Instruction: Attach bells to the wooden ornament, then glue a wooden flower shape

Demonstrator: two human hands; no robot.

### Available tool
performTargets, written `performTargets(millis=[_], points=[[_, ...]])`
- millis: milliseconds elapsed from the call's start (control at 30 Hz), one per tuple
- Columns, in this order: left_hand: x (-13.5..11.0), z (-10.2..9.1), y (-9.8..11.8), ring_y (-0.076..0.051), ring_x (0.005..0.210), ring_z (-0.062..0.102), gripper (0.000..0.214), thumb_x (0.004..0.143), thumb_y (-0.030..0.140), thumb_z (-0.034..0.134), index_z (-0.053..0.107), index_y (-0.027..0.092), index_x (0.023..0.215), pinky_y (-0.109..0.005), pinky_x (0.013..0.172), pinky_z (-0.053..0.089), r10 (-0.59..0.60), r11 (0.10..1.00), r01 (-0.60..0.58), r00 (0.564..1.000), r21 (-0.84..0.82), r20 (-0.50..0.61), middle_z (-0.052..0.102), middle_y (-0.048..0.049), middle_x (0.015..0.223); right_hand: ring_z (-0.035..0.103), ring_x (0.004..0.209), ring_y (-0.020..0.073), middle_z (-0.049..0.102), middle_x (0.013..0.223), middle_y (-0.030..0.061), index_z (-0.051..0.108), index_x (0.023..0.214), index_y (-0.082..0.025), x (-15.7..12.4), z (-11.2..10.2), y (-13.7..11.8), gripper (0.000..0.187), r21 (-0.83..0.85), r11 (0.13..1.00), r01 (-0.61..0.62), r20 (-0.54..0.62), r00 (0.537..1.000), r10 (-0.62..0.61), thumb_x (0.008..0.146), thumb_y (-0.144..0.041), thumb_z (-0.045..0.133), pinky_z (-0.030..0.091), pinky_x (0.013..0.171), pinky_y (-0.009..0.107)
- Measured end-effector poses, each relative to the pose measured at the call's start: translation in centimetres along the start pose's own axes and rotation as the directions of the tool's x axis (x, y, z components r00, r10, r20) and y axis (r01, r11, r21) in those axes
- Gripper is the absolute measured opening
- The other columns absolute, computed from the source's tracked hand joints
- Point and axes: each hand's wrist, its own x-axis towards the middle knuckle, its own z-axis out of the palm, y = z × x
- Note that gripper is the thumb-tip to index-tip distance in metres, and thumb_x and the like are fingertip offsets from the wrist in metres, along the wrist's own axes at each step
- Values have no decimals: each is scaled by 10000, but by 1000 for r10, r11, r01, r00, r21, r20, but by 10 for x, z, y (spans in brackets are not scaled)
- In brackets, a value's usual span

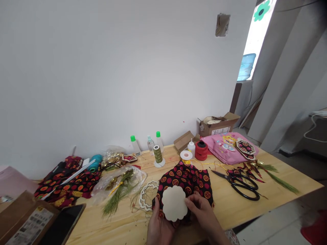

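A cream, flower-shaped piece with a scalloped edge (174, 203) lies against a dark cloth printed with red and orange rounds (187, 175), near the table's front. From below and the left, my left hand (160, 226) holds the cloth, its thumb up along the left side. My right hand (201, 209) is closed at the flower-shaped piece's right edge, thumb and index finger pinching there. Its other fingers are partly hidden against the cloth. Just left of the cloth are white scalloped ring frames (146, 195). Black-handled scissors (240, 183) lie to the right.
Behind the cloth stand a green thread spool (157, 154), a red thread cone (201, 150) and a white glue bottle (191, 148). Green tassels (116, 199) and plastic bags lie left. A pink bag (222, 148) and a cardboard box (219, 126) sit at the back right.
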Motion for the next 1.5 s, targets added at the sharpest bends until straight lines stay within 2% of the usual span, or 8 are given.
performTargets(millis=[233, 400, 533, 800, 933, 1100, 1267, 1500], points=[[0, 1, -1, -187, 681, 635, 338, 824, 365, 380, 645, 170, 902, -293, 616, 482, 24, 1000, -24, 1000, 3, 5, 685, -88, 848, 510, 545, 154, 484, 456, -14, 559, 505, -178, 0, 2, -2, 381, -23, 999, 28, -26, 999, -29, 626, -539, 540, 428, 652, 294], [-1, -1, 0, -210, 706, 633, 324, 808, 369, 412, 631, 164, 932, -265, 520, 475, -1, 1000, 1, 1000, 22, -22, 676, -94, 884, 489, 514, 140, 482, 462, -17, 537, 510, -176, 0, 0, 0, 379, -4, 999, 33, 5, 999, -33, 639, -532, 535, 428, 573, 270], [-2, -3, 2, -225, 816, 614, 349, 815, 376, 394, 616, 149, 960, -334, 669, 482, -37, 999, 38, 999, -16, 14, 672, -110, 887, 494, 536, 139, 516, 529, -6, 543, 553, -164, 1, 0, 3, 345, -4, 1000, 31, 15, 999, -31, 653, -495, 543, 411, 527, 245], [-3, -2, 0, -200, 816, 618, 208, 775, 188, 500, 620, 171, 945, -328, 729, 480, -1, 1000, 4, 989, 26, -145, 682, -81, 862, 484, 511, 127, 533, 524, -5, 546, 579, -152, -3, 3, 4, 280, -34, 999, -18, 15, 1000, 19, 661, -419, 554, 388, 477, 223], [0, -1, -3, -214, 897, 591, 294, 756, 147, 526, 561, 141, 1048, -329, 762, 473, 13, 995, 6, 980, 95, -200, 677, -105, 876, 474, 478, 121, 527, 512, -11, 560, 602, -155, -3, 2, 2, 300, 50, 998, -49, 22, 999, 48, 668, -448, 541, 378, 422, 211], [-1, -6, -5, -223, 942, 570, 369, 755, 132, 523, 498, 159, 1122, -355, 774, 473, 22, 993, -2, 985, 117, -171, 667, -101, 916, 544, 680, 172, 608, 702, 33, 629, 742, -164, -3, -4, 0, 353, 204, 979, -9, -87, 996, 27, 639, -495, 565, 460, 589, 249], [0, -7, -4, -233, 955, 562, 360, 754, 158, 531, 499, 133, 1112, -355, 755, 487, 19, 990, 10, 978, 139, -206, 658, -115, 934, 522, 588, 165, 542, 587, 10, 647, 834, -170, -6, -8, 1, 439, 347, 930, -119, -103, 981, 163, 590, -531, 595, 464, 453, 249], [-2, 0, -5, -227, 945, 568, 382, 747, 123, 537, 481, 145, 1125, -358, 756, 490, 64, 986, -23, 968, 166, -242, 659, -100, 939, 514, 514, 136, 564, 542, -1, 653, 790, -163, -6, -5, 0, 391, 377, 922, -85, -121, 983, 140, 522, -447, 680, 442, 458, 235]])
